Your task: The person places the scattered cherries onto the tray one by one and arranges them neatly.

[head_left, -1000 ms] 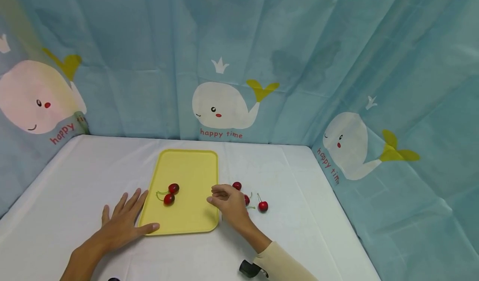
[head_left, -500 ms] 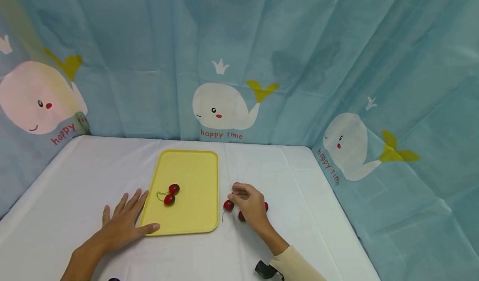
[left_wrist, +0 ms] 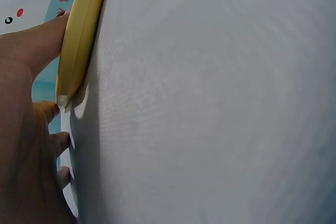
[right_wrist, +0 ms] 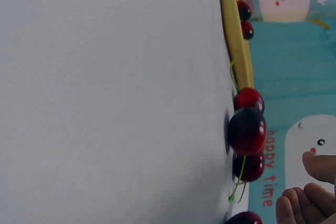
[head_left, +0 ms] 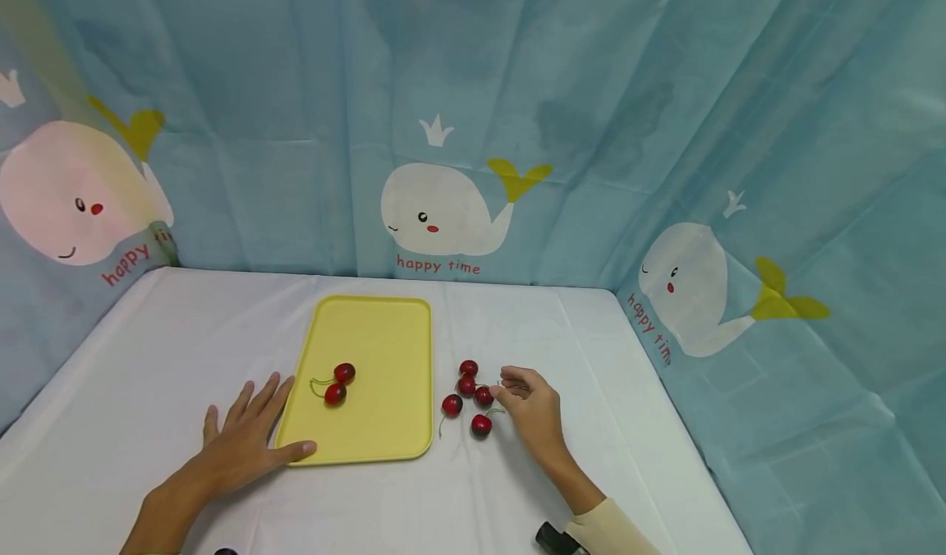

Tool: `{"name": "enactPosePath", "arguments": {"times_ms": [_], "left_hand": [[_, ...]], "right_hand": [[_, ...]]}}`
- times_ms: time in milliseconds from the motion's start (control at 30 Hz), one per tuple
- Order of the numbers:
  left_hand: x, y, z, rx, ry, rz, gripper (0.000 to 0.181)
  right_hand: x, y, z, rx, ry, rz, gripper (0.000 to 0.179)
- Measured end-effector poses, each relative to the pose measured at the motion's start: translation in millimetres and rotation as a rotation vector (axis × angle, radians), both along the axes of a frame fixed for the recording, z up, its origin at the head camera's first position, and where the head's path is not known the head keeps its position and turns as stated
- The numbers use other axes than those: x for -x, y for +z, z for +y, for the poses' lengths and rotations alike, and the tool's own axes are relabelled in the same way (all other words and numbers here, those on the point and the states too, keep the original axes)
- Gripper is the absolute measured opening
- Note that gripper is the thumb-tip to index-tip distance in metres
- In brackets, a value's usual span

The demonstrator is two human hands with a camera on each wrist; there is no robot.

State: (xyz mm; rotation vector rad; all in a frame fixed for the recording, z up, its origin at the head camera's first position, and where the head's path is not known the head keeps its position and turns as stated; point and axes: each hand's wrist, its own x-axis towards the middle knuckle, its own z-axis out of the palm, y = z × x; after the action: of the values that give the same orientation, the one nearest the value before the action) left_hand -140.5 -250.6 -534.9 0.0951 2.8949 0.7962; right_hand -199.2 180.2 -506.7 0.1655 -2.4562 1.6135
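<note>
Two red cherries (head_left: 336, 394) with green stems lie on a yellow tray (head_left: 380, 333). Right of it, several more cherries (head_left: 481, 426) sit loosely grouped on the white cloth. My left hand (head_left: 240, 440) is spread at the tray's near left corner, thumb over the rim; the left wrist view shows the thumb on the tray (left_wrist: 79, 40) and the fingertips low by the cloth. Just right of the loose cherries hovers my right hand (head_left: 532, 411), fingers loosely bent. In the right wrist view its thumb (right_wrist: 321, 167) and fingers are apart with nothing between them. One cherry (right_wrist: 244, 219) shows at that view's bottom edge.
White cloth (head_left: 613, 456) covers the table. Blue curtains (head_left: 296, 194) printed with whales stand behind it and at both sides. A black device (head_left: 557, 538) sits by the right sleeve (head_left: 609, 526).
My right hand has moved right, from over the tray's right edge past the loose cherries. A cherry now lies on the cloth beside the tray where the hand was. The left hand stays put.
</note>
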Motion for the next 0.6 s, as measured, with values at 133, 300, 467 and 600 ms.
{"name": "enactPosePath", "arguments": {"times_ms": [133, 300, 467, 600], "left_hand": [[0.6, -0.8, 0.0, 0.003, 0.001, -0.003, 0.118], [0.9, -1.8, 0.1, 0.001, 0.000, -0.007, 0.118], [1.2, -1.2, 0.5, 0.010, 0.001, -0.007, 0.118], [1.7, 0.3, 0.6, 0.015, 0.004, -0.008, 0.118]], "right_hand": [[-1.4, -0.1, 10, -0.017, -0.029, -0.007, 0.037], [-2.3, -2.1, 19, -0.040, -0.061, 0.007, 0.039], [-5.1, -7.1, 26, -0.100, -0.096, 0.013, 0.040], [-5.7, -11.6, 30, -0.164, -0.135, -0.026, 0.042]]}}
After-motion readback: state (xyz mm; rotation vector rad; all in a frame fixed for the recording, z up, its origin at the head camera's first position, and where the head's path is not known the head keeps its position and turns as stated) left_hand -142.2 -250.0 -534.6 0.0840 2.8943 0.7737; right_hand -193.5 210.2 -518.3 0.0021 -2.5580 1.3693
